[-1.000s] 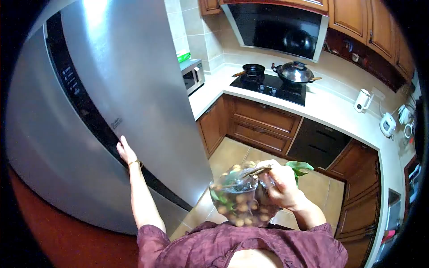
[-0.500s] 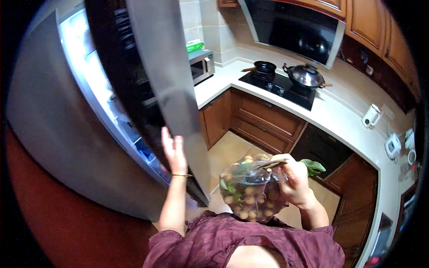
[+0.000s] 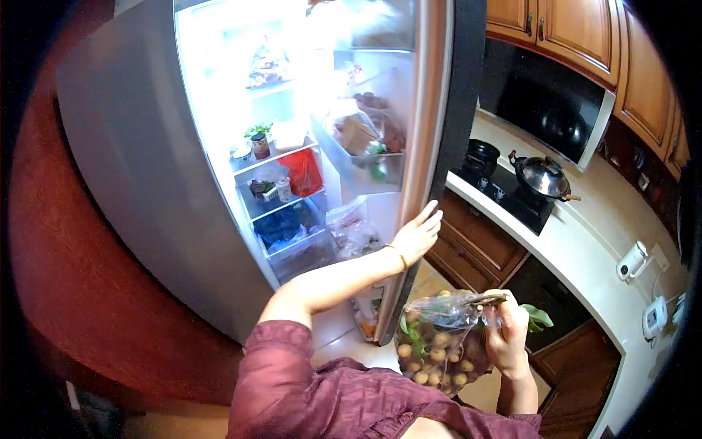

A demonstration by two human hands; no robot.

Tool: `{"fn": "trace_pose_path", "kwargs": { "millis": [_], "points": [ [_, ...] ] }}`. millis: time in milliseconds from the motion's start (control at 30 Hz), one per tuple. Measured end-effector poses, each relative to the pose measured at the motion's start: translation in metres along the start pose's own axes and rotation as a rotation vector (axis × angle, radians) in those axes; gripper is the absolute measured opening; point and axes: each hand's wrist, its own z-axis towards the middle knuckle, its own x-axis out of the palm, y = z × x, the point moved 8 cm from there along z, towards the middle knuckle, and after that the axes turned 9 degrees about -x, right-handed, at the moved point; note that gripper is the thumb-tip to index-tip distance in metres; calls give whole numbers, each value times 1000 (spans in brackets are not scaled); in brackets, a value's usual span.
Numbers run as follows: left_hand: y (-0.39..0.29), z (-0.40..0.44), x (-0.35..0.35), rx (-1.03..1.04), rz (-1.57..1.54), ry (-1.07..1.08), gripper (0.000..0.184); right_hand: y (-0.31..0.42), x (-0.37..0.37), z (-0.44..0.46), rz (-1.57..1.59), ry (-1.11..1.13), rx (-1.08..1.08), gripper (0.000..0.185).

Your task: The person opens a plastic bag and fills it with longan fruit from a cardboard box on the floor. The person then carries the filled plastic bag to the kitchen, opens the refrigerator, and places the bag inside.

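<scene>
My left hand (image 3: pixel 416 235) lies against the inner edge of the open fridge door (image 3: pixel 429 102), its fingers stretched out. Closed around the gathered top of a clear plastic bag of longans (image 3: pixel 437 353) is my right hand (image 3: pixel 507 331), at the right in front of my body. Round tan fruit and some green leaves show through the plastic, and a twig and a leaf (image 3: pixel 539 318) stick out at the top. The lit fridge (image 3: pixel 256 161) stands open at the left, with jars, a red bag (image 3: pixel 301 173) and other bags on its shelves and in the door bins.
A pale counter (image 3: pixel 578 219) runs along the right, with a black hob (image 3: pixel 504 199), a lidded wok (image 3: pixel 542 175), a dark pot (image 3: pixel 482 156) and a white kettle (image 3: pixel 632 261). Wooden drawers (image 3: pixel 479 238) sit below; a closed grey fridge door (image 3: pixel 146 175) fills the left.
The fridge door has swung wide to the right with my left hand on it, baring the lit shelves. My view has turned left; my right hand still holds the bag.
</scene>
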Motion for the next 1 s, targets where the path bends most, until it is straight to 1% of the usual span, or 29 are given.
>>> {"fn": "trace_pose_path", "kwargs": {
  "millis": [33, 100, 200, 233, 267, 300, 333, 433, 500, 567, 600, 633, 667, 700, 767, 800, 867, 900, 967, 1000],
  "points": [
    [-5, 13, 4, 7, 23, 9, 26, 0, -1, -1, -26, 4, -26, 14],
    [-11, 36, 13, 16, 66, 44, 26, -2, -2, 4, -14, 21, -12, 15],
    [-10, 56, 20, 29, 20, 44, 28, -8, 2, 18, -6, 51, -8, 17],
    [-7, 55, 16, 4, -87, -7, 32, -9, 5, 24, -1, 60, -1, 18],
    [0, 50, 5, 4, -283, -75, 34, -9, 8, 32, 7, 70, -8, 18],
    [2, 27, -3, 6, -481, -138, 37, -6, 20, 29, 21, 80, -10, 19],
    [10, 13, -4, -8, -662, -83, 48, -5, 26, 37, 36, 93, -16, 19],
    [55, -62, 21, -455, -1126, -14, 42, -4, 58, 60, 36, 161, -43, 20],
    [64, -140, 96, -963, -1745, 116, 45, 2, 86, 80, 127, 189, -98, 21],
    [48, -218, 161, -1331, -2156, 323, 53, 12, 117, 112, 171, 218, -142, 22],
    [7, -239, 209, -1028, -2775, 592, 62, 10, 138, 123, 173, 221, -176, 21],
    [2, -260, 197, -990, -3028, 659, 62, 8, 156, 139, 204, 230, -158, 19],
    [4, -279, 189, -1008, -3191, 629, 62, 13, 172, 158, 232, 206, -195, 17],
    [11, -305, 169, -1025, -3263, 535, 62, 38, 195, 158, 255, 177, -228, 16],
    [52, -313, 134, -993, -3391, 276, 62, 53, 217, 197, 225, 193, -227, 10],
    [79, -313, 118, -928, -3417, 163, 63, 55, 236, 220, 342, 133, -264, 12],
    [139, -308, 92, -758, -3447, -22, 63, 61, 272, 266, 407, 57, -317, 18],
    [169, -306, 80, -674, -3450, -95, 63, 72, 283, 290, 398, -3, -381, 20],
    [229, -295, 59, -487, -3425, -200, 63, 77, 314, 337, 513, 69, -208, 22],
    [257, -288, 50, -398, -3418, -234, 63, 83, 328, 362, 583, 45, -244, 23]
  ]
}}
